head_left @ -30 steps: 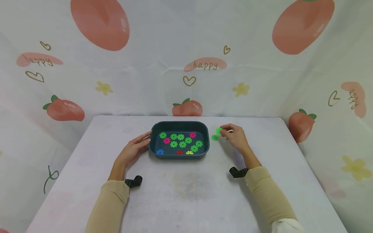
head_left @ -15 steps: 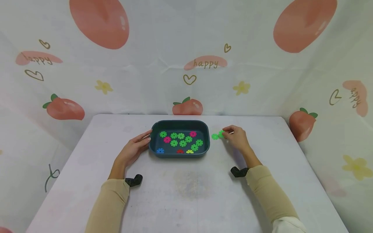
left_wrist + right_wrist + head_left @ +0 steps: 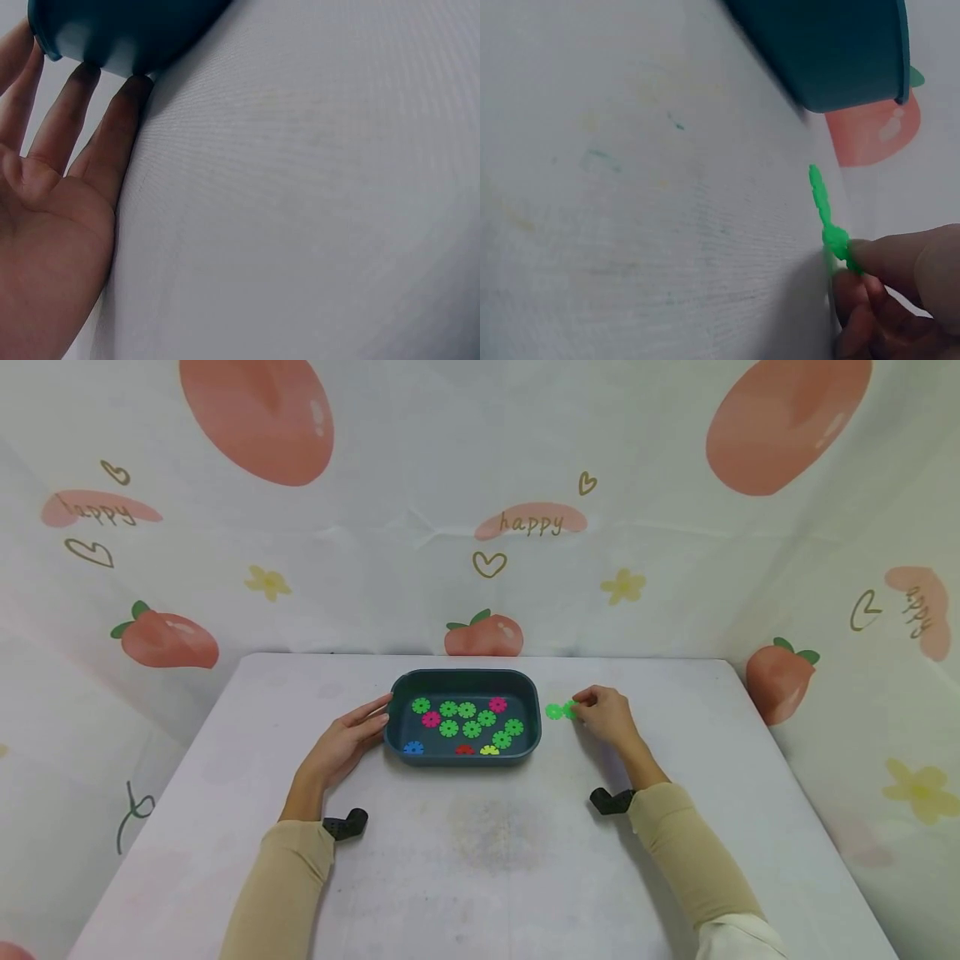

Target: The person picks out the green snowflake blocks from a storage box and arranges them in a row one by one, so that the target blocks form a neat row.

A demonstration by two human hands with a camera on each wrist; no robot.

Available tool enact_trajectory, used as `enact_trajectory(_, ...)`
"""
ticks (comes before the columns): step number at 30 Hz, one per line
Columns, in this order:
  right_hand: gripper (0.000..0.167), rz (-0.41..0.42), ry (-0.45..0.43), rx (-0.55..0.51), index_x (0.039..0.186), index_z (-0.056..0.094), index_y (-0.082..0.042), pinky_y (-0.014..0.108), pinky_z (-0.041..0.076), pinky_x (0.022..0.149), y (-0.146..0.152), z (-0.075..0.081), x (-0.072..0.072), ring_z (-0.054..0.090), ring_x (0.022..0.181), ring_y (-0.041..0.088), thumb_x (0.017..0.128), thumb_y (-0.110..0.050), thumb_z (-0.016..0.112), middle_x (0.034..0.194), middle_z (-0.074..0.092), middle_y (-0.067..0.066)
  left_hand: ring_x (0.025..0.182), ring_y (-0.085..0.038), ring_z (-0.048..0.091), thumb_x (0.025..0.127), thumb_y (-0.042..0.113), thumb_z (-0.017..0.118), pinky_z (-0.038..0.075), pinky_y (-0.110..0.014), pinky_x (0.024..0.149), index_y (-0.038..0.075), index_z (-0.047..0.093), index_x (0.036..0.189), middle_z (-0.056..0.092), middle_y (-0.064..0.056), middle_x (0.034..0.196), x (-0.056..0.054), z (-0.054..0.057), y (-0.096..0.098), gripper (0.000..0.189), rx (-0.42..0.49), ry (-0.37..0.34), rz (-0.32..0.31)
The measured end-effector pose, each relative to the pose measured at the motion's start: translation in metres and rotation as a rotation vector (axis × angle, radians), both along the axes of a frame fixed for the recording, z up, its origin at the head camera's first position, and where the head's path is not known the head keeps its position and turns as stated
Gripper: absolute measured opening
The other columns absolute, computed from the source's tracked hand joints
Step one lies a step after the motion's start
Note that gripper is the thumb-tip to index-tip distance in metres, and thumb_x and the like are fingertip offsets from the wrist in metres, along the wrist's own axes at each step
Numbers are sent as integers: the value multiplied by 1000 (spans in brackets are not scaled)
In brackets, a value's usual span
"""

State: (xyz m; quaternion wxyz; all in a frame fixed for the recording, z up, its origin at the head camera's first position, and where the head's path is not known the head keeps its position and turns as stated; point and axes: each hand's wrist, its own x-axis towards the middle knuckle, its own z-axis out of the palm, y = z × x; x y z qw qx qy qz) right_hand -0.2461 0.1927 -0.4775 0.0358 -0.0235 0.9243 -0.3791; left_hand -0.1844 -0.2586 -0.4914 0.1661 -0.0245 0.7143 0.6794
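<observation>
My right hand [image 3: 611, 720] pinches a bright green notched plastic disc [image 3: 569, 709] between thumb and fingers, just right of the dark teal tray [image 3: 462, 761]. A second green disc [image 3: 553, 712] lies to its left, and the two meet edge to edge in the head view. Seen from the right wrist, the held disc [image 3: 836, 241] is low over the table, in line with the other disc [image 3: 819, 196]. At the tray's left side, my left hand [image 3: 339, 756] rests with extended fingers; its fingertips [image 3: 86, 71] touch the tray wall [image 3: 127, 34].
Inside the tray are several green discs [image 3: 471, 728], two pink discs [image 3: 431, 719], and a blue disc [image 3: 413, 748], a red disc [image 3: 465, 749] and a yellow disc [image 3: 489, 750] along its near wall. A white cloth covers the table [image 3: 480, 860]; a patterned curtain [image 3: 390, 585] stands behind it.
The right hand has moved slightly right, bringing its disc from above the other green disc down to that disc's right edge. The left hand and the tray have stayed put.
</observation>
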Motion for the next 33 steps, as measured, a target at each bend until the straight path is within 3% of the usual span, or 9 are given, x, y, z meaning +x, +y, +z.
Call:
enact_trajectory(7, 22, -2, 30, 70, 110, 73, 1, 45, 52, 89, -6, 1, 1, 66, 98, 32, 95, -14, 67, 106, 74, 19, 139, -3, 46, 102, 38, 62, 43, -21, 114, 25, 41, 157, 34, -2, 167, 0, 1, 1, 60, -2, -5, 4)
enact_trajectory(10, 23, -1, 31, 106, 111, 73, 1, 47, 52, 91, -8, 1, 0, 65, 101, 33, 95, -15, 67, 108, 73, 19, 140, -4, 47, 101, 38, 63, 44, -19, 112, 26, 43, 156, 35, -1, 166, 1, 1, 1, 60, 1, -17, 17)
enact_trajectory(22, 32, 42, 78, 172, 120, 69, 3, 50, 52, 93, -11, 8, 2, 63, 104, 37, 101, -22, 61, 114, 67, 23, 147, -12, 42, 102, 37, 62, 35, -34, 123, 25, 42, 157, 35, -1, 167, 2, 1, 2, 59, -9, -15, 18)
enact_trajectory(33, 55, 60, 114, 274, 139, 56, -3, 60, 45, 107, -15, 23, 7, 48, 127, 49, 103, -44, 57, 141, 50, 29, 146, -11, 42, 102, 38, 62, 43, -20, 112, 27, 43, 156, 35, 0, 167, 1, 1, 1, 59, -8, -13, 17)
